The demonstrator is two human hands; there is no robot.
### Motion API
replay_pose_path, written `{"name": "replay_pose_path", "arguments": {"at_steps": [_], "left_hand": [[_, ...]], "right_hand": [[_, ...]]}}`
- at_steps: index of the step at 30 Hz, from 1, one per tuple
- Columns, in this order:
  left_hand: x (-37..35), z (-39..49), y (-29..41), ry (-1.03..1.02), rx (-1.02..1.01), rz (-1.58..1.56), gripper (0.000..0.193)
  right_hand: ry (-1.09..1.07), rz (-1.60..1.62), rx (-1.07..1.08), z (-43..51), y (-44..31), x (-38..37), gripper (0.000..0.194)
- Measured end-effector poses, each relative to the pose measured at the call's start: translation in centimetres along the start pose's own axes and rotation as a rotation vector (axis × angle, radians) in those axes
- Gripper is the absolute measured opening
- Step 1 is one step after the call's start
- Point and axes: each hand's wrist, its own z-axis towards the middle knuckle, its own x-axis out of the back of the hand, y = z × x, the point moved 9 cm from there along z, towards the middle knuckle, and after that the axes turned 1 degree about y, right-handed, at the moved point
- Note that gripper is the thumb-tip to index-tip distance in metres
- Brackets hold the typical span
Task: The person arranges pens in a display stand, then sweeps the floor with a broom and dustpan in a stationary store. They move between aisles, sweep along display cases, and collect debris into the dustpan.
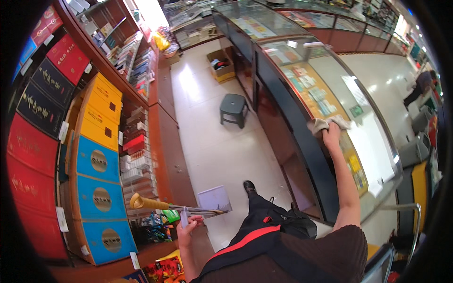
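Note:
My right hand (332, 136) grips a pale, crumpled cloth (321, 124) against the near top edge of the glass display counter (300, 95). Flat boxes and packets (311, 86) lie under the counter's glass. At the lower left, my left hand (187, 228) is closed around a whitish handle (184, 217). Beside that handle runs a long tool with a hooked, gold-coloured grip (150, 202); whether my fingers hold it too, I cannot tell. A white dustpan (214, 198) shows beyond, low over the floor.
A dark green plastic stool (233, 108) stands in the aisle. Past it is an open cardboard box (222, 67). Shelves on the left hold blue cartons (99, 198), yellow cartons (101, 109) and red boxes (32, 184). A person (421, 86) bends over at the far right.

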Motion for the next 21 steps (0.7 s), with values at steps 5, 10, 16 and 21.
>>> {"name": "replay_pose_path", "arguments": {"at_steps": [5, 10, 16, 21], "left_hand": [[-0.8, 8.9, 7.8, 0.065, -0.032, -0.035, 0.017], [-1.7, 18.9, 14.2, 0.109, -0.098, -0.027, 0.019], [-0.2, 33.3, 19.5, 0.152, -0.114, -0.039, 0.018], [0.3, 49.2, 22.6, 0.018, -0.106, 0.019, 0.020]], "right_hand": [[0.101, 0.152, 0.086, 10.4, -3.3, -8.8, 0.022], [0.110, 0.180, 0.066, 21.5, -8.3, -15.7, 0.024], [0.210, 0.013, 0.032, 33.3, -12.8, -24.1, 0.027], [0.262, 0.034, -0.132, 36.8, -11.9, -26.9, 0.026]]}}
